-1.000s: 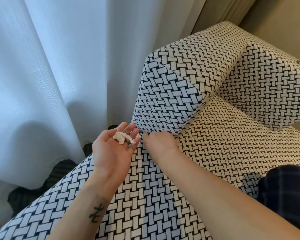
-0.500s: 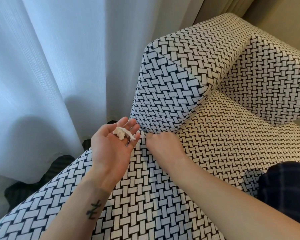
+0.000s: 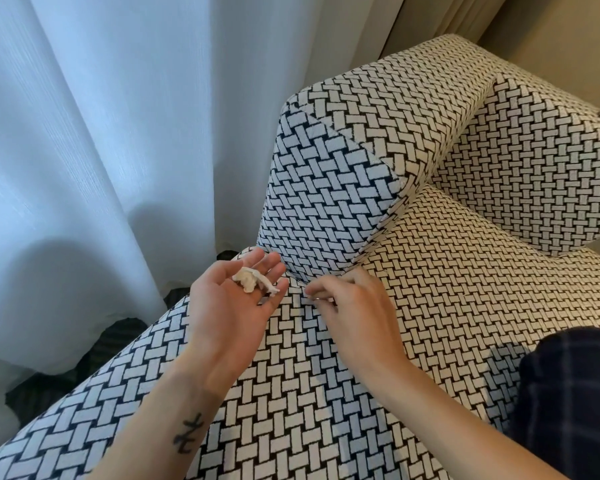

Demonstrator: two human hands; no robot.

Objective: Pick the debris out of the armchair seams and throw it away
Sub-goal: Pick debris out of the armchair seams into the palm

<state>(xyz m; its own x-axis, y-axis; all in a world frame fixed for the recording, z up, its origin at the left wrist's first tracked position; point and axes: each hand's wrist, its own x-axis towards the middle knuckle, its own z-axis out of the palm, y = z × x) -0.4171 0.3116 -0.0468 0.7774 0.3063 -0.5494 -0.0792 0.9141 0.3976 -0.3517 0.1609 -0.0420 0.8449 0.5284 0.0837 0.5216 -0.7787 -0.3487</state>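
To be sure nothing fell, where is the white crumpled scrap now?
Head view, left of centre: the white crumpled scrap lies in the upturned left hand, just left of the lower front corner of the armrest.

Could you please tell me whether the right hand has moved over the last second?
Yes. The right hand has drawn slightly back from the lower corner of the armrest, sliding along the seat towards its front.

Matt, nubby woven-pattern cloth on armchair (image 3: 447,306), black and off-white, curtain (image 3: 101,133) of sheer white cloth with fine vertical ribbing, wad (image 3: 250,279) on left hand (image 3: 232,306) crumpled, soft, paper-like, tiny bit (image 3: 313,298) pinched in right hand (image 3: 354,306), material unclear, dark plaid cloth (image 3: 568,386), matt
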